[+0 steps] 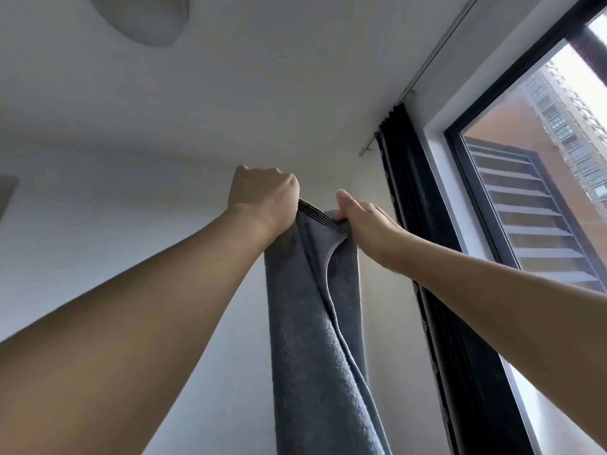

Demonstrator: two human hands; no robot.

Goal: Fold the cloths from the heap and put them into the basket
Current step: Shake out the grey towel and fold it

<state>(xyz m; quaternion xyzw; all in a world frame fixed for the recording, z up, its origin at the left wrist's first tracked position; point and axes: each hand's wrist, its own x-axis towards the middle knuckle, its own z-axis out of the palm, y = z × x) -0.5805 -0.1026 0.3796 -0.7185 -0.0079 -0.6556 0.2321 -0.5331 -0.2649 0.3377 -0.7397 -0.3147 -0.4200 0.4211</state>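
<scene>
Holding aloft: a person raises a grey-blue towel (315, 323) overhead, both arms stretched up toward the ceiling (295, 77).
Left hand (264, 198): fist closed tight round one top corner of the towel, knuckles up.
Right hand (361, 215): just beside the left, thumb and fingers pinching the other top corner; a ring shows on one finger.
Towel: its ribbed top hem spans the short gap between the hands, and the rest hangs straight down below them, doubled lengthwise, running out of view at the bottom.
Why held so: judging by the hang, the height lets the long cloth drop free and even, so the edges line up before the next fold.
Beyond the hands: a dark curtain (404, 192) and a window (542, 192) to the right, a round ceiling lamp (144, 14) up to the left.
Heap and basket: neither is in view.
</scene>
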